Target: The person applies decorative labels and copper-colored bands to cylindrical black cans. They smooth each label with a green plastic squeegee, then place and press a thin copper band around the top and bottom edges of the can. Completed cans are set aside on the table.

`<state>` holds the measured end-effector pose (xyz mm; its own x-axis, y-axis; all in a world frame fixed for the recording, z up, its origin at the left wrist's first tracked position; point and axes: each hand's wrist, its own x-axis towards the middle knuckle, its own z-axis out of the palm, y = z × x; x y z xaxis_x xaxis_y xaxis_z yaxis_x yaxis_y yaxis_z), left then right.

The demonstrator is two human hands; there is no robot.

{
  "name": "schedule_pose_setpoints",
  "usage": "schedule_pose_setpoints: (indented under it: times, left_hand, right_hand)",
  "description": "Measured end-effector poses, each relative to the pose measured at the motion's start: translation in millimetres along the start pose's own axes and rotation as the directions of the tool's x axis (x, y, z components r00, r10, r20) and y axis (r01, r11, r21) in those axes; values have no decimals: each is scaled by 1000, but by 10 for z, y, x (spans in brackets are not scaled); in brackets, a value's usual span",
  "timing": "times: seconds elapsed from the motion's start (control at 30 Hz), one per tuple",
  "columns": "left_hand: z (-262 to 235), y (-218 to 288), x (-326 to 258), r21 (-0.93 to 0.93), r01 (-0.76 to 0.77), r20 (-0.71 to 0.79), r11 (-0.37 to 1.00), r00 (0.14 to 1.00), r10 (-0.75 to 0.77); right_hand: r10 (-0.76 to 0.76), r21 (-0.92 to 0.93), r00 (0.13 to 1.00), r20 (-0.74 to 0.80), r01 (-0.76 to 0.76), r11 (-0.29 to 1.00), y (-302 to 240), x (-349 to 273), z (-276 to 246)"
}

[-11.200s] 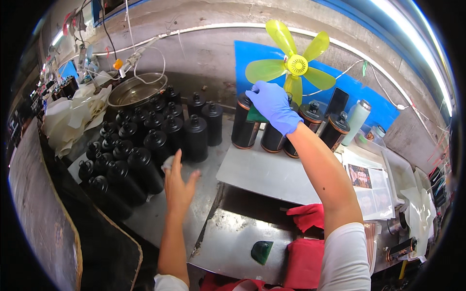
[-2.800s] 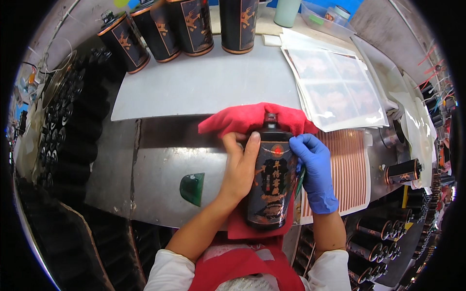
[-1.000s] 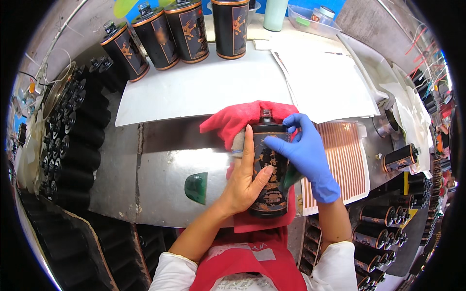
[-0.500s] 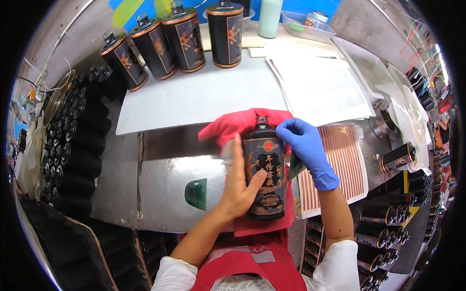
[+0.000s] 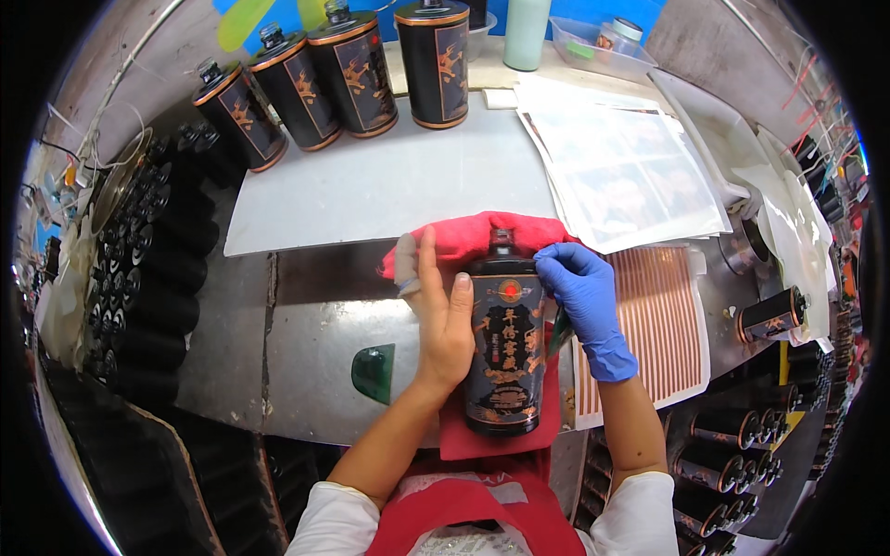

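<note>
A black bottle (image 5: 505,347) with an orange and gold label lies on its back on a red cloth (image 5: 464,243) in front of me, neck pointing away. My left hand (image 5: 443,315) is bare and rests flat along the bottle's left side, thumb on its shoulder. My right hand (image 5: 579,289), in a blue glove, presses fingertips on the bottle's upper right shoulder, beside a sheet of orange strip labels (image 5: 660,320).
Several labelled black bottles (image 5: 348,69) stand at the back of a white mat (image 5: 389,185). Plain black bottles (image 5: 148,278) crowd the left; more bottles (image 5: 742,445) lie lower right. Printed sheets (image 5: 630,167) lie at right. A green scraper (image 5: 375,372) sits on the metal bench.
The view has drawn in closer over the bottle. My gloved right hand slid from the neck to the bottle's right shoulder; my left hand stays along its left side.
</note>
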<state>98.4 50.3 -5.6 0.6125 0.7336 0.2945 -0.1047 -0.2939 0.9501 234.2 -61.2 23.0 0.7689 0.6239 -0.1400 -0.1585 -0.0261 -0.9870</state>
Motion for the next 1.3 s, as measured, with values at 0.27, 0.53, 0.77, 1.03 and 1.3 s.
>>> schedule_pose_setpoints:
  times: [0.27, 0.53, 0.77, 1.03, 1.3]
  left_hand:
    - [43, 84, 11, -35, 17, 39, 999, 999, -15]
    - [24, 159, -2, -284, 105, 66, 953, 994, -90]
    - [21, 179, -19, 28, -15, 28, 999, 1000, 14]
    - [-288, 107, -333, 7, -231, 416, 973, 885, 207]
    - [-330, 59, -416, -240, 60, 446, 969, 893, 55]
  right_hand:
    - [97, 81, 995, 3, -97, 992, 39, -224, 55]
    - [242, 279, 969, 49, -246, 928, -8, -195, 0]
    - [163, 155, 985, -50, -154, 976, 162, -28, 27]
    - [-241, -594, 947, 214, 322, 737, 25, -866, 26]
    - [-183, -491, 971, 156, 237, 838, 162, -971, -55]
